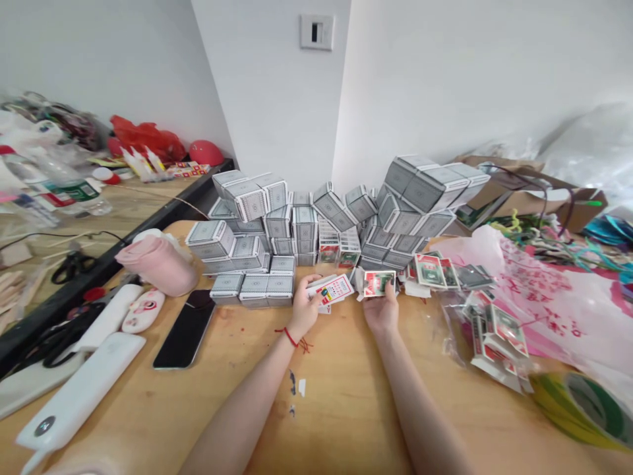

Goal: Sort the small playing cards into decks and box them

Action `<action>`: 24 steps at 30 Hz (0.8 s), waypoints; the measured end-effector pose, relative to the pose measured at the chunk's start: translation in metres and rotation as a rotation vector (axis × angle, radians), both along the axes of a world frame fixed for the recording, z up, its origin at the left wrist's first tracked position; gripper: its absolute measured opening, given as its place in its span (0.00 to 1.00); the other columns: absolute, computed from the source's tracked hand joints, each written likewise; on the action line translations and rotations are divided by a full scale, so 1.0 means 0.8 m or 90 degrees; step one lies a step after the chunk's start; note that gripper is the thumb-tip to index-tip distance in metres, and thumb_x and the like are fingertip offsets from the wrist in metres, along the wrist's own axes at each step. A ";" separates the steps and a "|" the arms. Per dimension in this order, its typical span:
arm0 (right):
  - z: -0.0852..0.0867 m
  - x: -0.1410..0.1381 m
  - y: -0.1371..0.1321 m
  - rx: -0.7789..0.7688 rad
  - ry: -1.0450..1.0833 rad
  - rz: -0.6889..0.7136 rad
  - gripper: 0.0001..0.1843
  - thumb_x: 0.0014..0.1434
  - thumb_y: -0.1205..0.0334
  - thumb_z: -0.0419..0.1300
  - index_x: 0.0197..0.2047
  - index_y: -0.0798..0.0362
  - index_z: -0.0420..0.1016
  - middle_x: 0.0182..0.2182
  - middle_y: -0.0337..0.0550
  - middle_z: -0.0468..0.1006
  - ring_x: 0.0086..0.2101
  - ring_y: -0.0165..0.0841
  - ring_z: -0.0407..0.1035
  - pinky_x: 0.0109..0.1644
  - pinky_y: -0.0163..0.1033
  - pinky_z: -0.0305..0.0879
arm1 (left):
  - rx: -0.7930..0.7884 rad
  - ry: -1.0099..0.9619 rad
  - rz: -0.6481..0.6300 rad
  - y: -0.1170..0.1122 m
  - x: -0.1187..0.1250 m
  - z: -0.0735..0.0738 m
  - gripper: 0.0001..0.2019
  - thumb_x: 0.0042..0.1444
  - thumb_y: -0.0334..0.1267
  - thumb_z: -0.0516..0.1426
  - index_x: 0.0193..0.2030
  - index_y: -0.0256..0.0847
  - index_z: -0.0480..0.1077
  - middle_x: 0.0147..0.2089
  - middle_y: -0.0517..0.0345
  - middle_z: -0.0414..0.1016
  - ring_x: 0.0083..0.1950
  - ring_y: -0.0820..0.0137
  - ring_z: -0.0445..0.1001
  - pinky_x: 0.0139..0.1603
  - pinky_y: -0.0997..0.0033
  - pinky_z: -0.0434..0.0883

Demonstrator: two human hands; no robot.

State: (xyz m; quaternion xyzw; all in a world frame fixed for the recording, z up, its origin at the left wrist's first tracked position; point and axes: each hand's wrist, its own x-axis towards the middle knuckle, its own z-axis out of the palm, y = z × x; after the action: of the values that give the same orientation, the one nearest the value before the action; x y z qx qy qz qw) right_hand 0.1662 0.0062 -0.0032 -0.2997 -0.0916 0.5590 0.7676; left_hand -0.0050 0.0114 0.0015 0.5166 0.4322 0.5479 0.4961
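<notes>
My left hand (304, 310), with a red string at the wrist, is closed on a small stack of printed cards (332, 289) with red and white faces. My right hand (381, 309) is closed on another card (378, 282), red and green, held just beside the first stack. Both hands rest over the wooden table (346, 396), right in front of a tall pile of grey patterned card boxes (277, 224) stacked against the wall corner.
A black phone (185, 330), a pink roll (158, 264) and white cases (79, 396) lie at the left. Loose cards in clear wrap (494, 330), a pink plastic bag (544, 297) and a green tape roll (583, 406) lie at the right. A cluttered second table (59, 218) stands far left.
</notes>
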 end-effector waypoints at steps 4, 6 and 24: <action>0.003 0.003 -0.002 -0.047 0.008 0.052 0.14 0.55 0.52 0.53 0.37 0.51 0.72 0.32 0.37 0.78 0.33 0.29 0.72 0.38 0.35 0.68 | 0.033 0.050 0.026 0.002 -0.001 -0.003 0.17 0.45 0.25 0.51 0.45 0.39 0.61 0.47 0.54 0.66 0.48 0.68 0.67 0.49 0.67 0.64; 0.003 0.004 -0.002 -0.056 0.008 0.061 0.14 0.55 0.52 0.52 0.35 0.51 0.73 0.30 0.37 0.79 0.32 0.29 0.73 0.36 0.35 0.68 | 0.074 0.112 0.026 0.000 -0.001 -0.004 0.18 0.45 0.23 0.51 0.44 0.40 0.62 0.47 0.54 0.66 0.49 0.67 0.65 0.51 0.65 0.62; -0.010 -0.009 0.005 -0.092 -0.068 0.112 0.15 0.54 0.51 0.53 0.37 0.52 0.72 0.34 0.38 0.78 0.35 0.32 0.73 0.42 0.37 0.68 | 0.277 0.413 0.101 -0.014 0.002 0.016 0.13 0.46 0.27 0.53 0.39 0.42 0.70 0.53 0.52 0.58 0.59 0.60 0.54 0.61 0.54 0.52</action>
State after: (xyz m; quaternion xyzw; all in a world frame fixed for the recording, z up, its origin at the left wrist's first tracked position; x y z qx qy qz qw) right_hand 0.1589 0.0103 -0.0111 -0.3746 -0.1177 0.6124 0.6861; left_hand -0.0036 0.0003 0.0147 0.7209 0.4785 0.4718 0.1694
